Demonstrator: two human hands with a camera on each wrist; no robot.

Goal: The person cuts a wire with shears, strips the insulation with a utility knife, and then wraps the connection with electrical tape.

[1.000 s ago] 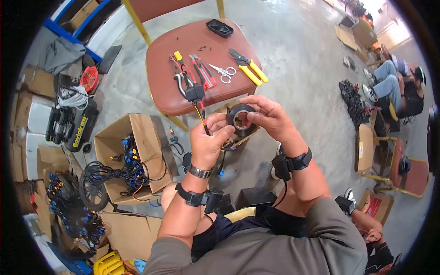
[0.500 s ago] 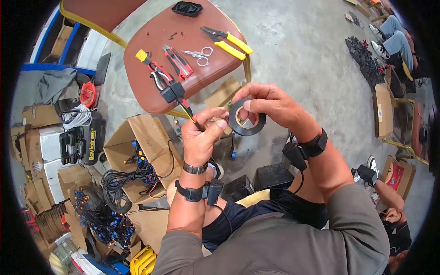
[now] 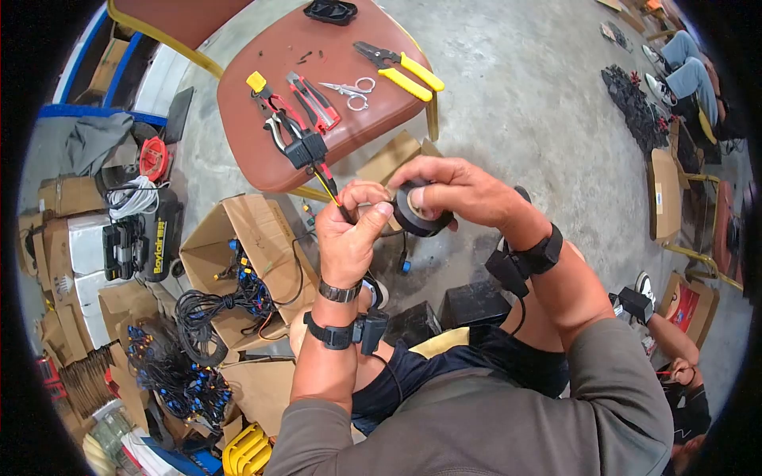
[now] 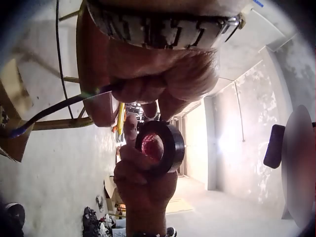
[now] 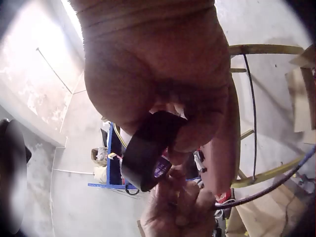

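My left hand pinches a thin cable between thumb and fingers, just in front of the chair. Red, black and yellow wires run from it up to a black box-shaped module at the seat's front edge, with a yellow connector beyond. My right hand grips a roll of black electrical tape, thumb at its core. Both hands' fingertips meet close beside the cable. The left wrist view shows the roll tilted below the left fingers; the cable's tail trails off sideways.
On the brown chair seat lie a red utility knife, small scissors, yellow-handled wire strippers and a black tray. A cardboard box of cables stands left; tangled connectors lie behind it. Other people sit at right.
The view has shifted, putting the chair further left. The right hand has turned the tape roll, its face now tilted away, and its fingers have come over to the left fingertips. The left hand keeps its hold.
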